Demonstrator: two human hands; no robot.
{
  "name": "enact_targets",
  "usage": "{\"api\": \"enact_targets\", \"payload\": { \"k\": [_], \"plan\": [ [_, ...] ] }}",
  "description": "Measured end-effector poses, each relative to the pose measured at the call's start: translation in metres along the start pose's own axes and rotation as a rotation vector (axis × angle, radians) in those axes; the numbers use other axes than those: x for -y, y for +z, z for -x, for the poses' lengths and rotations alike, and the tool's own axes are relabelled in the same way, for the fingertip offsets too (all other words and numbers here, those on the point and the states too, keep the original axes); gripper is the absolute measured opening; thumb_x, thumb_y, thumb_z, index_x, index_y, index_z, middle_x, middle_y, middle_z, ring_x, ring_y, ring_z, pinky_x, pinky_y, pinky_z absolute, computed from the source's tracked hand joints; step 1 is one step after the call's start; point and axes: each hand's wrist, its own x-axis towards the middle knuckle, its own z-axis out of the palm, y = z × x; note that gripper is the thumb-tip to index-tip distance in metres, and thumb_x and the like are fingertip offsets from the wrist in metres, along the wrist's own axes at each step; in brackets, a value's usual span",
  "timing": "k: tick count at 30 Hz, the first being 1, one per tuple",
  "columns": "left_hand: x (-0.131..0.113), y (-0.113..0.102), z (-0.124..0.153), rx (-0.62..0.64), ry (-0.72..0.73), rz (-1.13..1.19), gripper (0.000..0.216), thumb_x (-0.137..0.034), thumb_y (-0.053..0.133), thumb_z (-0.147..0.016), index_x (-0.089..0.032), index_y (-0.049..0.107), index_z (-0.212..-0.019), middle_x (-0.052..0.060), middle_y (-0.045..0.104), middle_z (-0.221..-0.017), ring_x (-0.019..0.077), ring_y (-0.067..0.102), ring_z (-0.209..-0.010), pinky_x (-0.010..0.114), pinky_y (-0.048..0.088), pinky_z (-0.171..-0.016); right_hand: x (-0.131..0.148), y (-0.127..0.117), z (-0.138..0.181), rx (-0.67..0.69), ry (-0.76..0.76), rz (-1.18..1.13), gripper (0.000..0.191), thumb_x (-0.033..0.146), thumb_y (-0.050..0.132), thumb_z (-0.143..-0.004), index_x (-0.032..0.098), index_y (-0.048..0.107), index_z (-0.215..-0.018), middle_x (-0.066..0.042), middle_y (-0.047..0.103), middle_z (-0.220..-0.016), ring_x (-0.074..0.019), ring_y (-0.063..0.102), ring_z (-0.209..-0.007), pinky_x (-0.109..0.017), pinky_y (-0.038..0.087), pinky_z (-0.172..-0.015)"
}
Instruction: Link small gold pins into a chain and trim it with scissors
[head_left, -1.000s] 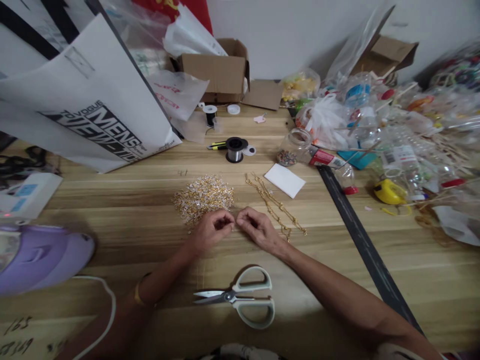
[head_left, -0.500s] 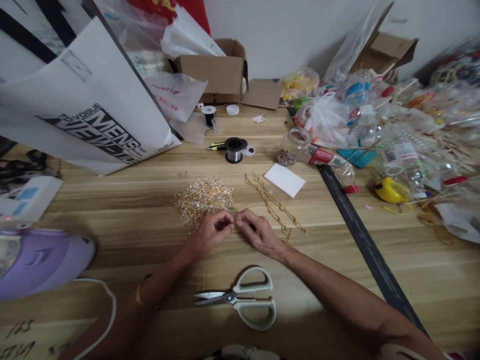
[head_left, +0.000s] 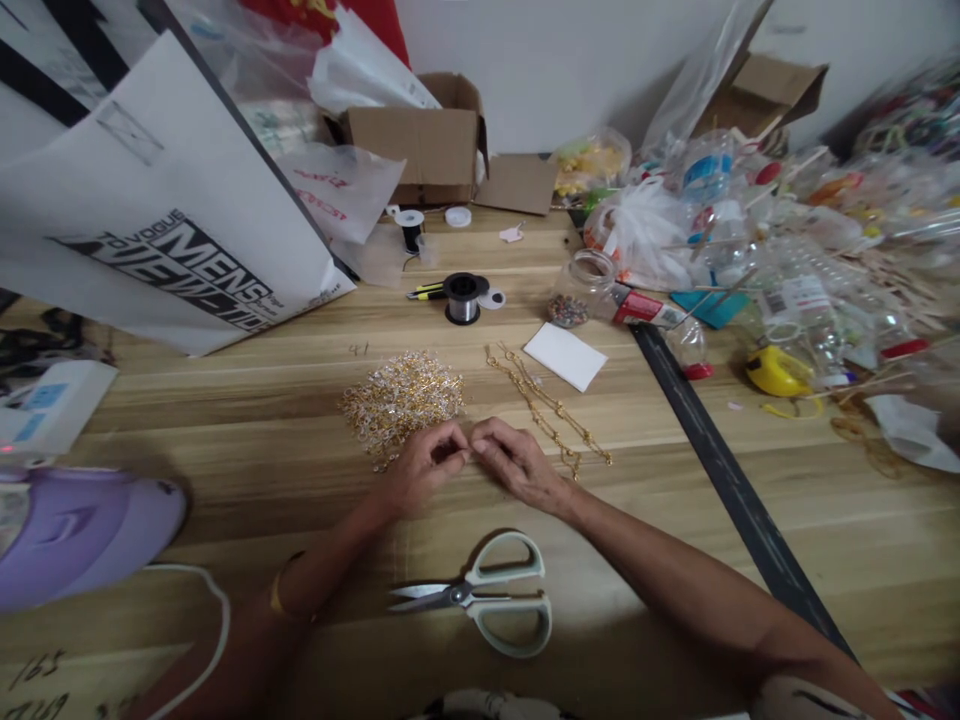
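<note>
My left hand (head_left: 429, 462) and my right hand (head_left: 519, 462) meet fingertip to fingertip over the wooden table. Both are closed in a pinch; whatever lies between the fingers is too small to make out. Just behind my left hand is a heap of small gold and clear beads or findings (head_left: 401, 395). To the right of my right hand lie gold chains (head_left: 551, 412), stretched out on the wood. A pair of scissors with pale handles (head_left: 480, 593) rests below my hands, its blades pointing left and slightly apart.
Behind the heap stand a spool of wire (head_left: 463, 298) and a yellow cutter (head_left: 427, 291). A white card (head_left: 565, 356) and a jar of beads (head_left: 581, 290) sit to the right, near piled plastic bottles (head_left: 799, 300). A paper bag (head_left: 187, 220) and a purple appliance (head_left: 97, 535) occupy the left.
My hands stay pinched together in nearly the same place, with a slight shift of the left one. The whole view has moved a little; the objects on the table lie as before.
</note>
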Motion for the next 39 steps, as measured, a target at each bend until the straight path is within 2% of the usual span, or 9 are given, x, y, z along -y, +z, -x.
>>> {"api": "enact_targets", "payload": {
  "k": [9, 19, 28, 33, 39],
  "plan": [
    [-0.0004, -0.0035, 0.0001, -0.017, -0.055, 0.065, 0.017, -0.029, 0.058, -0.079, -0.013, 0.061, -0.074, -0.001, 0.056, -0.066, 0.0110, 0.049, -0.063, 0.022, 0.038, -0.061, -0.0074, 0.0009, -0.0013, -0.033, 0.104, -0.064, 0.022, 0.038, 0.046, -0.092, 0.019, 0.049, -0.083, 0.006, 0.035, -0.059, -0.0100, 0.032, -0.053, -0.022, 0.027, -0.051],
    [-0.0004, -0.0038, -0.0010, -0.030, -0.081, 0.101, 0.021, -0.034, 0.061, -0.076, -0.013, 0.061, -0.071, -0.001, 0.057, -0.063, 0.0109, 0.050, -0.062, 0.022, 0.039, -0.060, -0.0033, 0.0006, -0.0029, -0.008, 0.101, -0.071, 0.022, 0.037, 0.047, -0.092, 0.018, 0.050, -0.082, 0.005, 0.038, -0.059, -0.0093, 0.034, -0.053, -0.022, 0.028, -0.050],
    [-0.0049, -0.0060, -0.0015, -0.134, -0.123, 0.189, 0.023, -0.036, 0.060, -0.077, -0.015, 0.054, -0.070, -0.003, 0.053, -0.059, 0.0090, 0.047, -0.055, 0.021, 0.039, -0.055, -0.0042, 0.0021, -0.0020, -0.010, 0.169, -0.058, 0.022, 0.037, 0.054, -0.087, 0.016, 0.056, -0.084, 0.006, 0.039, -0.057, -0.0080, 0.035, -0.050, -0.020, 0.027, -0.047],
    [-0.0037, -0.0057, -0.0012, -0.145, -0.092, 0.128, 0.023, -0.035, 0.057, -0.080, -0.016, 0.051, -0.070, -0.003, 0.051, -0.059, 0.0092, 0.046, -0.055, 0.021, 0.037, -0.054, -0.0065, 0.0023, -0.0015, 0.005, 0.131, -0.009, 0.021, 0.034, 0.051, -0.089, 0.016, 0.056, -0.081, 0.006, 0.035, -0.056, -0.0082, 0.032, -0.051, -0.021, 0.026, -0.049],
    [-0.0040, -0.0064, 0.0029, -0.148, -0.066, 0.004, 0.021, -0.034, 0.051, -0.085, -0.017, 0.049, -0.072, -0.003, 0.048, -0.062, 0.0101, 0.045, -0.058, 0.022, 0.035, -0.057, -0.0055, -0.0001, -0.0004, 0.044, 0.108, 0.019, 0.020, 0.033, 0.047, -0.091, 0.017, 0.053, -0.081, 0.005, 0.038, -0.060, -0.0093, 0.035, -0.055, -0.021, 0.029, -0.052]
  ]
}}
